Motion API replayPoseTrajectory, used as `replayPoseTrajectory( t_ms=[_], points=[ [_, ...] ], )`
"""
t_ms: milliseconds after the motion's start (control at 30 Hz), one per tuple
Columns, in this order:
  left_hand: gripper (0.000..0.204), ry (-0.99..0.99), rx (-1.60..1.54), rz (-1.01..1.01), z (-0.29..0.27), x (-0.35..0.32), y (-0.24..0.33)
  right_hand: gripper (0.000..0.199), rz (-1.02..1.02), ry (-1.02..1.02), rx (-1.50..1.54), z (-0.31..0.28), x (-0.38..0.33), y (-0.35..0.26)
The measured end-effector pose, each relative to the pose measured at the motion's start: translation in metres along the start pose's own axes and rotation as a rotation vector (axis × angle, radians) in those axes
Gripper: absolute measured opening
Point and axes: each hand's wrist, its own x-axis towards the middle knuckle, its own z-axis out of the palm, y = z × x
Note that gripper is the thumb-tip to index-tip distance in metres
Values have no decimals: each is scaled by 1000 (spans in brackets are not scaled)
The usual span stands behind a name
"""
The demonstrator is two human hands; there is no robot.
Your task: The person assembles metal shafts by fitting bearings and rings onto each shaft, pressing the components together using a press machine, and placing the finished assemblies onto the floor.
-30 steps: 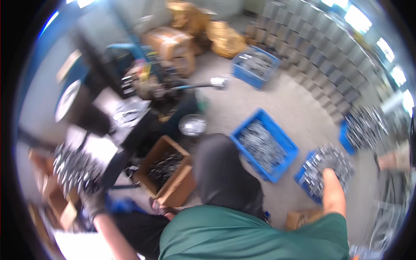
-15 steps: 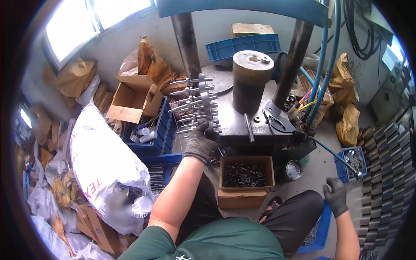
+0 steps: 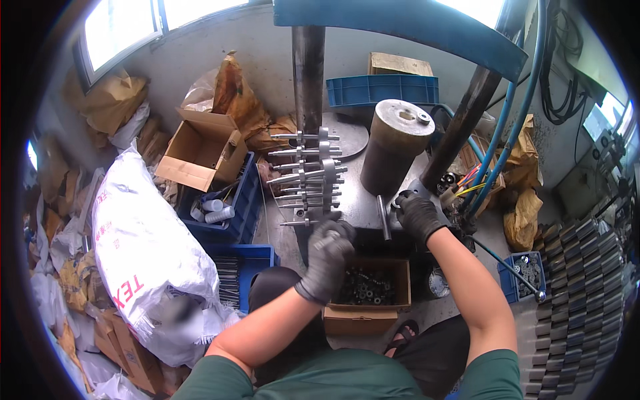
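Note:
My left hand (image 3: 327,257), in a dark grey glove, hovers over the near edge of the press table (image 3: 351,198). Its fingers are curled around something small and silvery, blurred by motion. Close beside it stands a row of steel shafts with round collars (image 3: 328,175), lying sideways in a stack at the table's left edge. My right hand (image 3: 420,217), gloved too, is on the table's right side, fingertips pinched at a small metal ring (image 3: 396,203). Left of them lies a steel rod (image 3: 383,219). Behind stands a thick steel cylinder (image 3: 395,150) with another small ring (image 3: 423,118) on top.
A cardboard box of dark small parts (image 3: 363,319) sits below the table. Press columns (image 3: 309,83) and a blue crossbeam (image 3: 400,30) frame the work spot. Left are a blue crate (image 3: 243,207), a tray of rods (image 3: 260,257) and a white sack (image 3: 147,247). Stacked metal pieces (image 3: 577,300) line the right.
My right hand has come from the lower right up to the table, over the pliers' spot. My left hand has drawn back from the shafts toward me. The view has shifted slightly.

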Motion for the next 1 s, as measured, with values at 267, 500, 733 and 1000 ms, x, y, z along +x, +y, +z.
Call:
replayPoseTrajectory(
  t_ms=[267,500,733,1000],
  points=[
    [12,-296,-1002,-848,36,-24,7,26,143,-67,-1,4,21,-12],
    [25,-187,-1038,-1042,16,-11,58,14,42,557,555,-57,8,9],
    [37,-242,-1060,-977,44,-19,20,24,105,825,570,-109,90,62],
    [48,-403,-933,-834,42,-23,40,28,161,696,404,-106,123,62]
  ],
)
